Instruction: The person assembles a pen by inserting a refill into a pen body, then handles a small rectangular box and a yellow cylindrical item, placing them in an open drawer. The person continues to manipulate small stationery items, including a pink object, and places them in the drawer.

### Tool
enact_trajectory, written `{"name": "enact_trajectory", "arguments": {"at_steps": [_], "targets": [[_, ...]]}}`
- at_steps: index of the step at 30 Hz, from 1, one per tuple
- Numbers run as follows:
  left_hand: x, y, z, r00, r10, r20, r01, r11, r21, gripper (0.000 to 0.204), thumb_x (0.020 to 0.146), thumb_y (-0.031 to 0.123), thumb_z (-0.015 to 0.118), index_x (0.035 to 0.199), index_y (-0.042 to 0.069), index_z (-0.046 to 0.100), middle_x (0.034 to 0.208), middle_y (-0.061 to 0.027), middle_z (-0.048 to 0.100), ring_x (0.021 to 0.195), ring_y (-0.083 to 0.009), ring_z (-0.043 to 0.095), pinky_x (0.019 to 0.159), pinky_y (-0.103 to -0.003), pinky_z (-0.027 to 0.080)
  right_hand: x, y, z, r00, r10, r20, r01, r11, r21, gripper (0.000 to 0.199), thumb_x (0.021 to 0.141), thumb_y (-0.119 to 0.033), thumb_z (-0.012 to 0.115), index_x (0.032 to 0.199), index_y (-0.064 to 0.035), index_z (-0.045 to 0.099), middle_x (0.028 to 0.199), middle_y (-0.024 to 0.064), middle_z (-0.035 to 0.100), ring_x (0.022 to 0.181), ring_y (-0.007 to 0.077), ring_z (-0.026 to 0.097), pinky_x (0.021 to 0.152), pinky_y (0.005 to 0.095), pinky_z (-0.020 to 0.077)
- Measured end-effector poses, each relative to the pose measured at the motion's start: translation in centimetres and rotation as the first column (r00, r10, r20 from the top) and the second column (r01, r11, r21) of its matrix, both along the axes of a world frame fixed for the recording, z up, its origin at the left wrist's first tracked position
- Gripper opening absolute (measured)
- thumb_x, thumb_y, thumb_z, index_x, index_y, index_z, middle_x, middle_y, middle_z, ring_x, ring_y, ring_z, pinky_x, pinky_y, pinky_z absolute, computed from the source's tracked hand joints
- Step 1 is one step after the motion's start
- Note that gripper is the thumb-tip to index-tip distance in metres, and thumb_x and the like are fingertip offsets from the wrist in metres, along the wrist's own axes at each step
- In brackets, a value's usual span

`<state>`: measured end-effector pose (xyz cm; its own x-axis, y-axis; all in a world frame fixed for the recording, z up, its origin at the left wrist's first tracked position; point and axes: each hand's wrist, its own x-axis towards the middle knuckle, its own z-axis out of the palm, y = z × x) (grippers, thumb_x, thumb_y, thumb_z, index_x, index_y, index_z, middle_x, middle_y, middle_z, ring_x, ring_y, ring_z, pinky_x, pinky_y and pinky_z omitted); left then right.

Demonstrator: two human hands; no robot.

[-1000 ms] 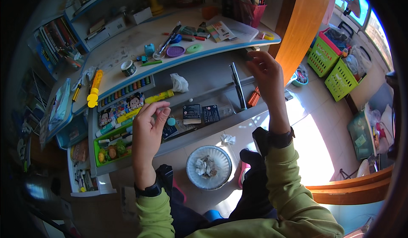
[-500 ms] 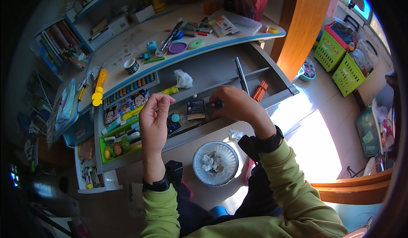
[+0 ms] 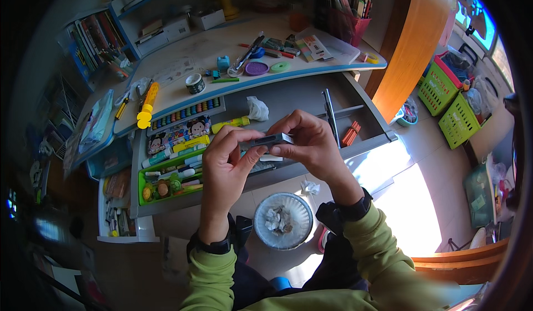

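A small flat dark box is held up between both hands, above the front part of the open drawer. My left hand pinches its left end between thumb and fingers. At the other end, my right hand grips it the same way. Behind the hands, a crumpled white tissue and a yellow tube lie in the drawer. To the left are a cartoon-printed tin and a green tray of pens and small items. My hands hide part of the drawer's front.
Below the drawer stands a round bin with crumpled paper; another crumpled tissue lies beside it. Orange sticks sit at the drawer's right. The desk top holds a tape roll and a purple lid. Green baskets stand far right.
My right hand has lifted from the drawer with the small dark box. My left hand has moved right and taken its other end. The view has shifted slightly.
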<state>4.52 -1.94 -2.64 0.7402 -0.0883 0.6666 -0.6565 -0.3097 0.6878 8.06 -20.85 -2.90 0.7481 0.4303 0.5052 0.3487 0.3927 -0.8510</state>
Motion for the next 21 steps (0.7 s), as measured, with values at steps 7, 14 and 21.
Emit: {"name": "enact_trajectory", "arguments": {"at_steps": [7, 14, 21], "targets": [[-0.1, 1.1, 0.2, 0.993, -0.084, -0.088, 0.068, 0.982, -0.175, 0.024, 0.084, 0.004, 0.073, 0.108, 0.005, 0.069, 0.091, 0.0016, 0.058, 0.058, 0.0004, 0.037, 0.051, -0.017, 0.029, -0.5, 0.3, -0.3, 0.884, 0.337, -0.324, -0.289, 0.939, 0.187, 0.023, 0.095, -0.021, 0.064, 0.108, -0.0043, 0.054, 0.112, 0.0056, 0.060, 0.101, 0.0141, 0.061, 0.091, 0.0335, 0.0554], [-1.0, 0.2, 1.0, 0.965, 0.173, 0.196, -0.182, 0.983, 0.028, 0.058, 0.069, 0.007, 0.086, 0.123, 0.013, 0.066, 0.108, -0.0022, 0.058, 0.070, -0.0014, 0.046, 0.048, -0.018, 0.035, -0.5, 2.3, -1.3, 0.899, 0.347, -0.268, -0.240, 0.900, 0.363, 0.022, 0.092, -0.006, 0.066, 0.108, -0.0067, 0.052, 0.121, 0.0082, 0.058, 0.108, 0.0153, 0.059, 0.095, 0.0346, 0.0506], [-1.5, 0.8, 1.5, 0.997, 0.034, -0.071, -0.043, 0.991, -0.128, 0.064, 0.070, 0.024, 0.087, 0.125, 0.005, 0.061, 0.116, -0.0022, 0.059, 0.059, 0.0020, 0.037, 0.048, -0.014, 0.029, -1.2, 4.2, -1.5, 0.969, 0.233, -0.080, -0.184, 0.901, 0.393, 0.034, 0.086, 0.004, 0.069, 0.112, -0.0063, 0.049, 0.142, 0.0159, 0.043, 0.125, 0.0203, 0.049, 0.099, 0.0353, 0.0477]]}}
